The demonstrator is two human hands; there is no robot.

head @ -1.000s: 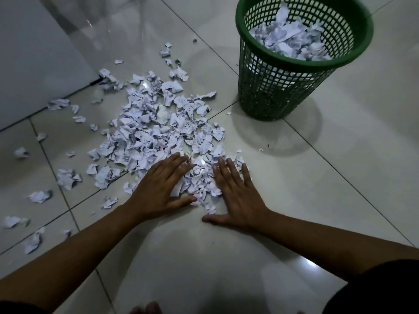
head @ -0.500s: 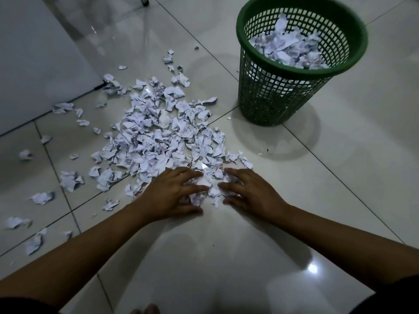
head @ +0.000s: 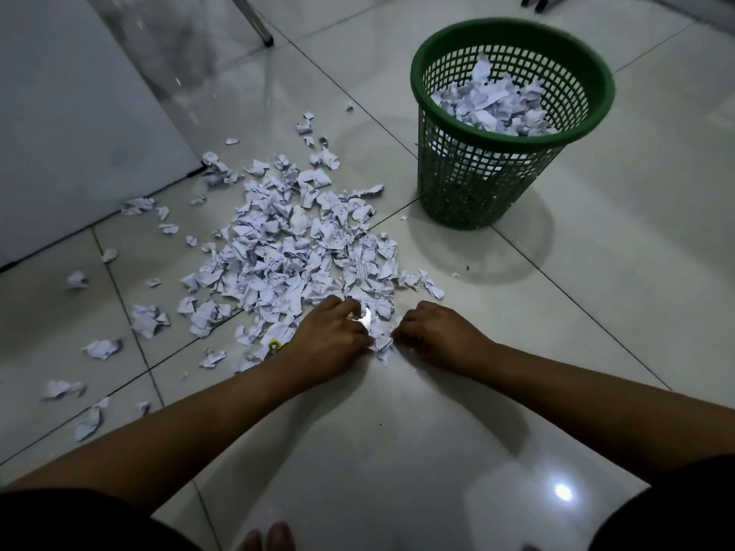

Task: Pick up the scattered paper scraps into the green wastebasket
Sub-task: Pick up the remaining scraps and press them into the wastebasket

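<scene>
A wide heap of white paper scraps (head: pixel 294 248) lies on the pale tiled floor, left of the green mesh wastebasket (head: pixel 473 184), which holds many scraps inside. At the heap's near edge my left hand (head: pixel 330 340) and my right hand (head: pixel 437 336) face each other with fingers curled, squeezing a small bunch of scraps (head: pixel 378 336) between them. Both hands rest low on the floor, about a forearm's length in front of the basket.
Loose scraps (head: pixel 101 347) are strewn to the left over several tiles. A white panel (head: pixel 79 125) stands at the back left, with a metal leg (head: pixel 260 25) behind it. Toes (head: pixel 270 538) show at the bottom edge.
Both hands went from lying flat on the scraps to curling inward and drawing together, gathering a bunch between them. The view tilted up a little.
</scene>
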